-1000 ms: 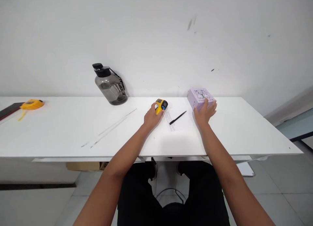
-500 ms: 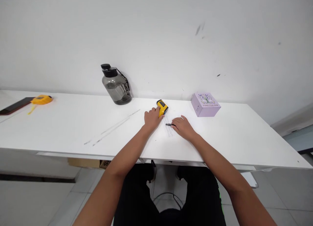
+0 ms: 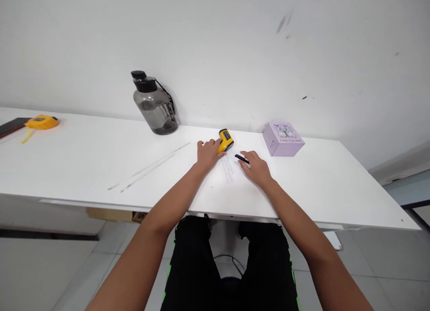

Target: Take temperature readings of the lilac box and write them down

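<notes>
My left hand (image 3: 207,155) is closed around the handle of a yellow-and-black tool (image 3: 226,140), which looks like an infrared thermometer gun and lies on the white table. A black pen (image 3: 242,158) is gripped in my right hand (image 3: 256,167), its dark end pointing left, with part of it hidden by the fingers. Between the two hands lies a white sheet with faint rows of writing (image 3: 227,168); its edges hardly stand out from the tabletop.
A large grey bottle (image 3: 156,107) with a black lid stands by the wall. To the right is a lilac tea box (image 3: 284,140). Far left, a yellow tape measure (image 3: 42,122) lies beside a dark flat blade-like thing (image 3: 12,126). The white table (image 3: 322,185) has dark scuffs.
The pen has turned in my right hand, its black end now toward the paper. My right hand has shifted slightly, baring more writing. My left hand stays on the thermometer. The view has tilted.
</notes>
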`<state>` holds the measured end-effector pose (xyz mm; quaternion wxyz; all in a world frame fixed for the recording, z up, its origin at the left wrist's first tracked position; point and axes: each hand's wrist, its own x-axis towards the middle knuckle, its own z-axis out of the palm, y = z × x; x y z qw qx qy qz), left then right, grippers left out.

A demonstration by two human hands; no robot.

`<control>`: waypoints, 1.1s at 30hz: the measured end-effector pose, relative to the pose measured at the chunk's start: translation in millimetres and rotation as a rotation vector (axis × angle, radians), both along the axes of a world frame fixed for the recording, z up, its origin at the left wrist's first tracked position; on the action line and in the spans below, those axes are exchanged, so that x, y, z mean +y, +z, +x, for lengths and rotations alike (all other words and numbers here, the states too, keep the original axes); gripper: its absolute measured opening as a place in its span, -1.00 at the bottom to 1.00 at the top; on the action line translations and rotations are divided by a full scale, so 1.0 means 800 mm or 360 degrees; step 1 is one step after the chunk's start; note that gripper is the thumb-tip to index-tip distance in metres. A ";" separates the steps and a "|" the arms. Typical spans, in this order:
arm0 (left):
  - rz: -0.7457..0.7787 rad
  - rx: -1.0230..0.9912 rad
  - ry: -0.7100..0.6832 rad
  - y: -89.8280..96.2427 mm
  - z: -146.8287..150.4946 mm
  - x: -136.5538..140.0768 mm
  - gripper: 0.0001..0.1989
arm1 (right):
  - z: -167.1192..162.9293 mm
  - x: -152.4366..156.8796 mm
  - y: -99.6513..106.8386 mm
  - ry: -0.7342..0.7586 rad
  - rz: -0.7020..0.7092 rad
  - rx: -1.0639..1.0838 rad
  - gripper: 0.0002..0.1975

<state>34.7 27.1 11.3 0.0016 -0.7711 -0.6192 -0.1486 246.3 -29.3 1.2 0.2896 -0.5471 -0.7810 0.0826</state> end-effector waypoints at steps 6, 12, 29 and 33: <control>0.0024 -0.0039 0.0004 -0.006 -0.004 0.006 -0.44 | 0.005 0.002 0.000 -0.0015 -0.0277 -0.0227 -0.70; 0.0029 -0.0016 0.0010 -0.004 -0.004 0.002 -0.45 | 0.005 -0.013 0.004 0.0150 0.0020 0.0025 -0.68; -0.0079 0.0033 0.0316 -0.002 0.013 -0.004 -0.43 | -0.023 0.007 0.004 0.0423 -0.1495 0.2025 -0.19; -0.0069 0.0103 0.0349 0.000 0.013 -0.006 -0.46 | -0.014 0.011 0.004 0.0334 -0.1349 0.2089 -0.22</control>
